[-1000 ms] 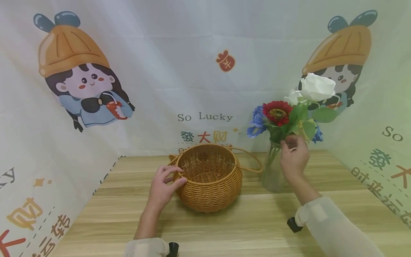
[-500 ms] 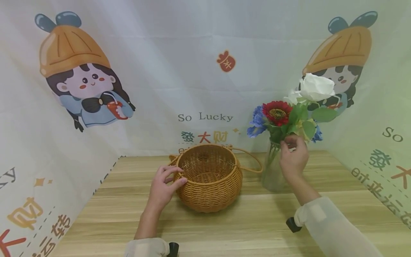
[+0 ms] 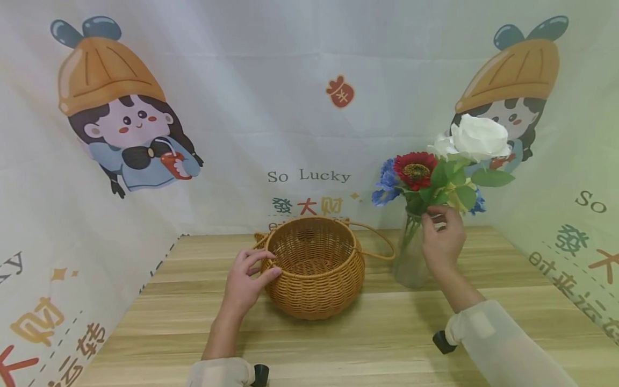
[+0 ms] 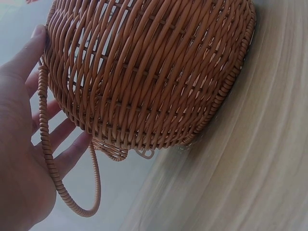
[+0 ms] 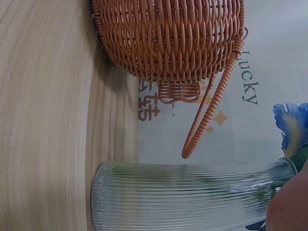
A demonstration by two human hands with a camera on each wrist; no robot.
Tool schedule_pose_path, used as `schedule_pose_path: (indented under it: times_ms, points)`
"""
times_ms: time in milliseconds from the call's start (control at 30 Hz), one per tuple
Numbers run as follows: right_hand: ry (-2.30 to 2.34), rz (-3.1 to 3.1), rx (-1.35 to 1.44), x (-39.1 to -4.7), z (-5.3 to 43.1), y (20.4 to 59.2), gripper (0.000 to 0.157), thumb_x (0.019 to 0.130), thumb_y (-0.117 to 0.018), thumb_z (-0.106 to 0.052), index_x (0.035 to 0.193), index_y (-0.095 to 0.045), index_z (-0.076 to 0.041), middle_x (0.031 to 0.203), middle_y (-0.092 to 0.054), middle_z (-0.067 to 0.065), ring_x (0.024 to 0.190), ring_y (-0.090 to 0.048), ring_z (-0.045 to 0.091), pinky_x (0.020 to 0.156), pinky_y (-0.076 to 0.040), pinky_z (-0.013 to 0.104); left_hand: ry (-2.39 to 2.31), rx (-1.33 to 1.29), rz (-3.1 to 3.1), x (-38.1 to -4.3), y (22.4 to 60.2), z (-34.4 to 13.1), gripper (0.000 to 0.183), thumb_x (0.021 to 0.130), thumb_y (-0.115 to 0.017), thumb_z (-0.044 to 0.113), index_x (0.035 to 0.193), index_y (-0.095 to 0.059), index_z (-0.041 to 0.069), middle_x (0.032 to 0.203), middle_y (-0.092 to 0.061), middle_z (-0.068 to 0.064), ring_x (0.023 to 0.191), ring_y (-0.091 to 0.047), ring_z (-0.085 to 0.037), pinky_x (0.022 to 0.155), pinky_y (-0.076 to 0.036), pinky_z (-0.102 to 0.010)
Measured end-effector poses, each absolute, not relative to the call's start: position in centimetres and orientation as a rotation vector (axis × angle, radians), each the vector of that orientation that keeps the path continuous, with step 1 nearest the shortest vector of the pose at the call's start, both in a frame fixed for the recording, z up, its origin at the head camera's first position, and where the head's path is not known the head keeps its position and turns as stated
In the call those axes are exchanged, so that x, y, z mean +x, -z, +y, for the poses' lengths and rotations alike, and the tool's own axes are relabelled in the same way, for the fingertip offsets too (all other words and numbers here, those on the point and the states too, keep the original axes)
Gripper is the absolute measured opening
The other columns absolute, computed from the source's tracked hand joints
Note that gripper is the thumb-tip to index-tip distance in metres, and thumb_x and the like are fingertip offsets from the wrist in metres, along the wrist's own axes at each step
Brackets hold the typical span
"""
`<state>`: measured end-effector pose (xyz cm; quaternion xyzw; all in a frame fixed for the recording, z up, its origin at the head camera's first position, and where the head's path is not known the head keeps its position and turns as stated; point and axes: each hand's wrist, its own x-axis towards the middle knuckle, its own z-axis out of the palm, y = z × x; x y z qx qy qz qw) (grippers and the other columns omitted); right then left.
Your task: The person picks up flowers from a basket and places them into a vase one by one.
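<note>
A round wicker basket [image 3: 314, 293] stands mid-table with its mouth up. My left hand [image 3: 246, 285] rests at its left rim; in the left wrist view, the fingers [image 4: 62, 132] spread against the woven side beside a hanging handle [image 4: 53, 175]. To the right stands a ribbed glass vase [image 3: 408, 263] of flowers. My right hand [image 3: 444, 236] is at the vase's mouth, thumb and fingers pinching what appears to be the stem of the white rose [image 3: 481, 138]. That stem is mostly hidden by the hand and leaves. A red daisy-like flower [image 3: 415, 171] and blue flowers [image 3: 387, 183] share the vase.
The basket's right handle [image 3: 387, 257] sags outward close to the vase. A wooden table [image 3: 338, 349] bears everything. White printed cloth [image 3: 232, 134] hangs behind and along both sides.
The white rose and its leaves have tilted slightly down and to the right, and the red flower has shifted a little left. The left hand and basket have stayed put.
</note>
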<state>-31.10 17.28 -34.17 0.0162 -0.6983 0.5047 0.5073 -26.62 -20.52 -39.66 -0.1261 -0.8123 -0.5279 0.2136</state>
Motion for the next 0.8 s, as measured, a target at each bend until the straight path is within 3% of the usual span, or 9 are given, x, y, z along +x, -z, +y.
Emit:
schedule_pose_path:
  times_ms: [267, 633, 800]
  points:
    - [-1.217, -1.654, 0.097, -31.1, 17.4, 33.9, 0.015, 0.085, -0.064, 0.005, 0.099, -0.066, 0.009, 0.096, -0.065, 0.019, 0.076, -0.050, -0.004, 0.061, -0.038, 0.016, 1.465, -0.343, -2.255, -26.5, 39.6, -20.4, 0.026, 0.084, -0.079, 0.021, 0.106, -0.070, 0.012, 0.110, -0.051, -0.008, 0.117, -0.048, -0.024, 0.097, -0.045, -0.048]
    - [-1.219, -1.631, 0.100, -31.2, 17.3, 34.0, 0.015, 0.083, -0.063, 0.009, 0.097, -0.067, 0.009, 0.093, -0.065, 0.018, 0.074, -0.050, -0.005, 0.060, -0.037, 0.013, 1.478, -0.337, -2.279, -24.2, 36.8, -19.2, 0.028, 0.085, -0.076, 0.013, 0.108, -0.068, 0.000, 0.110, -0.050, -0.018, 0.118, -0.047, -0.034, 0.098, -0.043, -0.055]
    - [-1.204, -1.655, 0.095, -31.3, 17.4, 34.0, 0.017, 0.083, -0.063, 0.008, 0.099, -0.068, 0.007, 0.094, -0.065, 0.020, 0.075, -0.049, -0.006, 0.061, -0.036, 0.012, 1.482, -0.330, -2.292, -23.5, 36.1, -19.0, 0.026, 0.086, -0.076, 0.012, 0.107, -0.068, 0.000, 0.110, -0.049, -0.020, 0.117, -0.047, -0.034, 0.099, -0.043, -0.054]
